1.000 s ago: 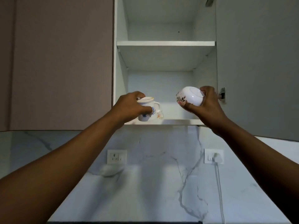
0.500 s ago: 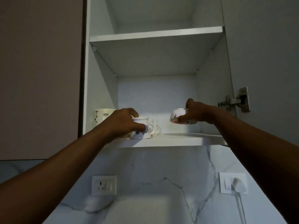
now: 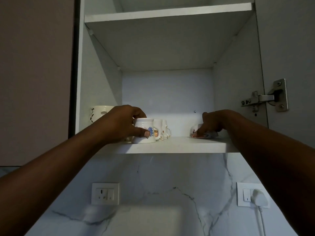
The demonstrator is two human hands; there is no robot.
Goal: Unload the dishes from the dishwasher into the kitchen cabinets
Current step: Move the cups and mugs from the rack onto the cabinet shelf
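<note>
Left hand: the left hand (image 3: 119,123) grips a white mug (image 3: 144,131) with a blue flower print, fingers curled over the rim and the thumb pressed on the front of the mug.
Mug: it stands upright on the lower shelf (image 3: 170,145), left of the middle, close to the front edge.
Other cups: two more white cups (image 3: 161,130) stand just behind and to the right of the held mug, touching or nearly so; a cream mug (image 3: 98,111) with dark marks stands further left, partly hidden by the arm.
Right hand: the right hand (image 3: 213,122) lies over a small bowl (image 3: 196,132) with a floral print, fingers curled down round it, the forefinger on its side.
Bowl: it sits upside down on the same shelf, on the right, well apart from the cups.
Cabinet: the door stands open to the right, with a metal hinge (image 3: 265,97) showing; an upper shelf (image 3: 167,12) sits above.
Wall below: marble-patterned, with a socket (image 3: 105,193) on the left and a plugged-in socket (image 3: 252,196) on the right.
</note>
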